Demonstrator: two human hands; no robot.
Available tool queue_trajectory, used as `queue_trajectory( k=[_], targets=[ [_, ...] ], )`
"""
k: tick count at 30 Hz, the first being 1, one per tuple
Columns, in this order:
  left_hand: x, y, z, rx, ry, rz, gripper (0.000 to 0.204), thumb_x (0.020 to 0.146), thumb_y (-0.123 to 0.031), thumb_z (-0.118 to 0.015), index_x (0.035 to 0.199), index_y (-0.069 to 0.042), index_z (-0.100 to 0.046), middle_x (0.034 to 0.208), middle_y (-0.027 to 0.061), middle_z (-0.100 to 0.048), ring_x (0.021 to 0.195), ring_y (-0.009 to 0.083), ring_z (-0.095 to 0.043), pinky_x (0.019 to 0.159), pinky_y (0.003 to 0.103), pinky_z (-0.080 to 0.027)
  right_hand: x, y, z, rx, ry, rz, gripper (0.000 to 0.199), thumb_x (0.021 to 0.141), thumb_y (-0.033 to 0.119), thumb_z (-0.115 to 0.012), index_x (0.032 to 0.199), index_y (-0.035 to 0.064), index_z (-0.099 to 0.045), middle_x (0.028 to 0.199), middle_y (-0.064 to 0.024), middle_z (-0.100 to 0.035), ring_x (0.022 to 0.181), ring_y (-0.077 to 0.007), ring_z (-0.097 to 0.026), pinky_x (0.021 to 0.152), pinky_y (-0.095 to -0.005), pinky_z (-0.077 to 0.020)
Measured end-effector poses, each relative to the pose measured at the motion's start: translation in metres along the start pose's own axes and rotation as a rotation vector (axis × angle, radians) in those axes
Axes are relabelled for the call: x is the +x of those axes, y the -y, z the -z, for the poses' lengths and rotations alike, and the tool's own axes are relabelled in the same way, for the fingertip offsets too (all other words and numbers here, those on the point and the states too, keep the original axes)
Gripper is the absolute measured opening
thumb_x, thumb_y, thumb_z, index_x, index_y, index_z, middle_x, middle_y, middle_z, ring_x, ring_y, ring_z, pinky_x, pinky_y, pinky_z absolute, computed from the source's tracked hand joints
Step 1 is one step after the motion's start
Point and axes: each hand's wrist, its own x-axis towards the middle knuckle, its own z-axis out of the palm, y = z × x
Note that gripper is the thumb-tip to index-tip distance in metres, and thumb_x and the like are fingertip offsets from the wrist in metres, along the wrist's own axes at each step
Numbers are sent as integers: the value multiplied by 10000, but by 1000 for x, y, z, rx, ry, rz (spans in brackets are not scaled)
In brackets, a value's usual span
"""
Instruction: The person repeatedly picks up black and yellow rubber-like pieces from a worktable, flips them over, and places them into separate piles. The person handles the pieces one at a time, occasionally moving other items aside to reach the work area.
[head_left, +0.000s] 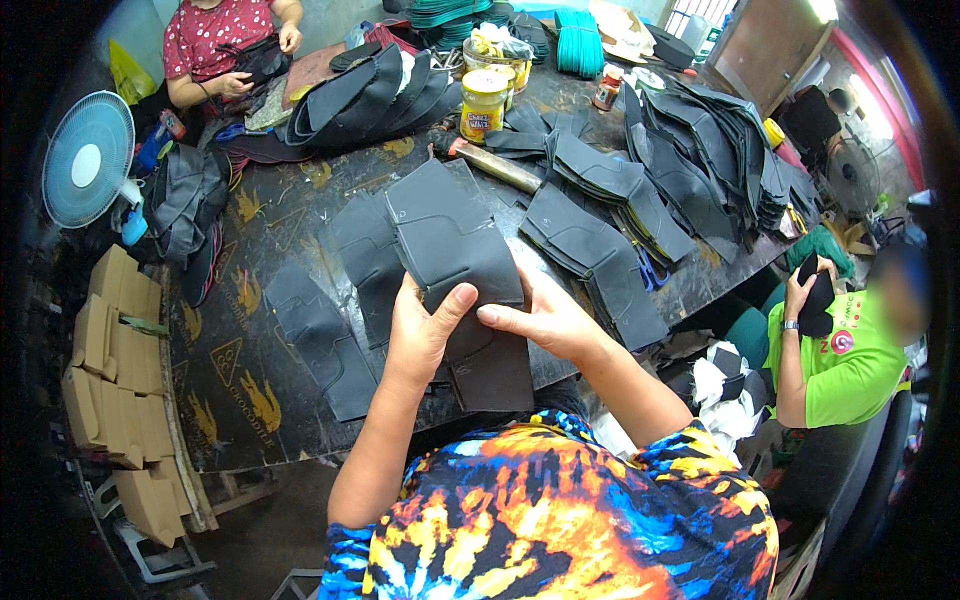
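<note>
Between my two hands is a black leather-like cut piece (455, 225), held above the near edge of the table. My left hand (420, 325) grips its lower left side, thumb on top. On the lower right side, my right hand (545, 310) closes with its thumb pressed over the piece. Whether it is one layer or several I cannot tell. Beneath my hands a dark brown-black piece (493, 375) hangs at the table edge. To the left lie a black cut piece (318, 335) and another one (362, 245), partly covered by the held piece.
Stacks of black cut pieces (600, 240) spread to the right on the dark table (235, 350). A hammer (490, 165), a yellow tub (483, 105) and blue-handled scissors (652, 270) lie around. Left are a fan (88, 160) and cardboard boxes (120, 370). Co-workers sit far left and right.
</note>
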Motion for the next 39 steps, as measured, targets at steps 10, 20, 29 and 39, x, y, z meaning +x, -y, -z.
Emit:
queue_trajectory(
  k=[10,20,29,39],
  targets=[
    [-42,-23,19,6,-91,-17,714,783,-76,-852,1369,-2,-451,1262,93,-600,1172,198,-582,1025,362,-467,15,9,19,60,261,71,667,954,321,-665,1500,42,-403,1398,-105,-537,1308,-196,-499,1089,-349,-392],
    [-113,-103,144,52,-748,-252,712,852,-217,-771,1418,45,-427,1332,164,-550,1162,280,-585,1040,394,-440,64,-79,-19,170,-43,-355,687,950,513,-644,1402,23,-480,1354,-105,-567,1229,-177,-531,1043,-334,-407],
    [-113,-91,152,24,-705,-214,707,813,-160,-818,1383,51,-457,1263,157,-600,1124,255,-613,1017,369,-463,94,-88,-41,175,-24,-258,671,874,216,-785,1399,-43,-456,1173,-80,-677,1016,-129,-642,887,-268,-496],
    [-87,-77,129,-50,-521,-58,622,833,-128,-784,1358,18,-484,1223,127,-627,1097,227,-631,987,356,-494,84,-87,-31,216,-24,-260,781,830,161,-812,1453,-1,-368,1283,-136,-615,1149,-218,-621,995,-371,-507]
  ],
)
